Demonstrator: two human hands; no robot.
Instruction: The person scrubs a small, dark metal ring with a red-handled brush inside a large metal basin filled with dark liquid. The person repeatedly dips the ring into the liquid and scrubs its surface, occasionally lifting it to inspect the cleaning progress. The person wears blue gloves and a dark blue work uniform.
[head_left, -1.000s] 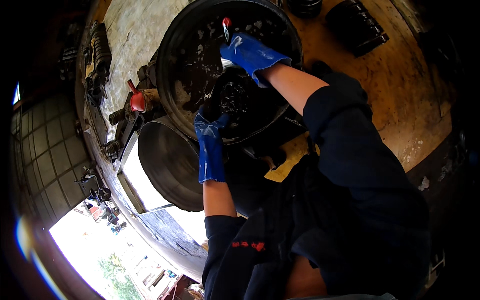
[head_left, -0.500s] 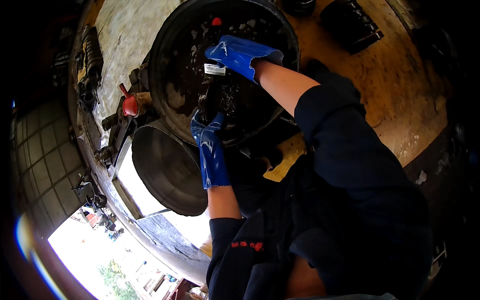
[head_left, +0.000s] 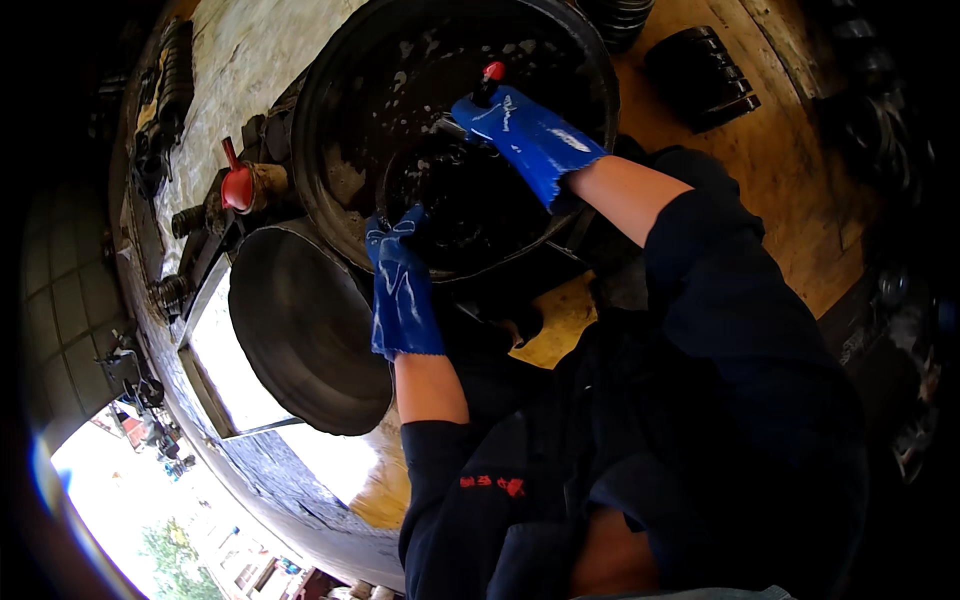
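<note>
Both my hands wear blue rubber gloves over a large round dark basin (head_left: 305, 170) holding dark, wet liquid with pale flecks. My right hand (head_left: 525, 138) is closed around a brush (head_left: 494, 70); its red handle end sticks out above the glove, and its pale metal band shows faintly below. The bristles are lost in the dark. At the basin's near left edge, my left hand (head_left: 402, 270) pinches a dark, wet, curved part (head_left: 382, 192). Most of that part blends into the liquid, so its full shape cannot be made out.
An empty round metal pan (head_left: 305, 330) leans at the basin's near left. Left of the basin is a red funnel-shaped piece (head_left: 238, 187). Black ribbed parts (head_left: 700, 78) stand on the brown surface at the far right. More coiled dark parts (head_left: 172, 90) lie far left.
My right hand and the brush have moved right and slightly nearer. My left hand has shifted slightly left with the dark part. The whole view has also shifted a little.
</note>
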